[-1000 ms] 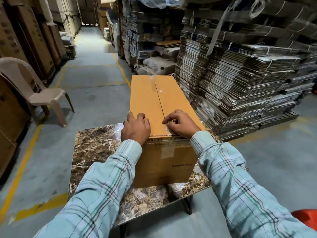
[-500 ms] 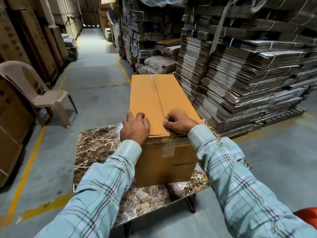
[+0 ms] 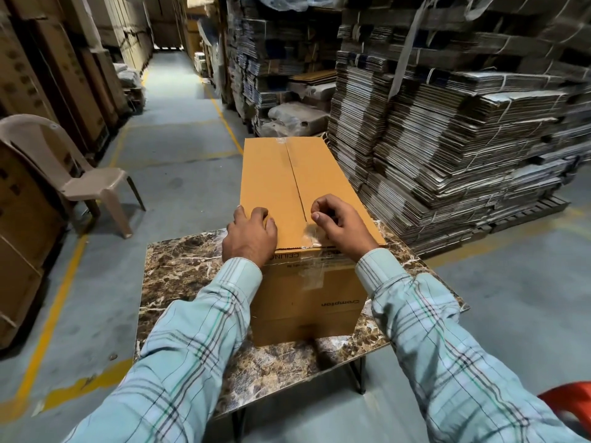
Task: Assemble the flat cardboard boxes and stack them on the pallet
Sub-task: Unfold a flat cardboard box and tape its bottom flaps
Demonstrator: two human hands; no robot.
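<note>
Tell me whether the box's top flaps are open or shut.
Shut: both flaps of the box lie flat, meeting at the centre seam; clear tape covers its near end.

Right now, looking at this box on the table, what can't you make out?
Head view only:
- Cardboard box: far end and underside hidden by the box itself.
- Print at its near top edge: covered by the left hand.
- Right hand fingertips: curled under, whether they pinch the clear tape unclear.
- Orange object: cut by frame edge.
</note>
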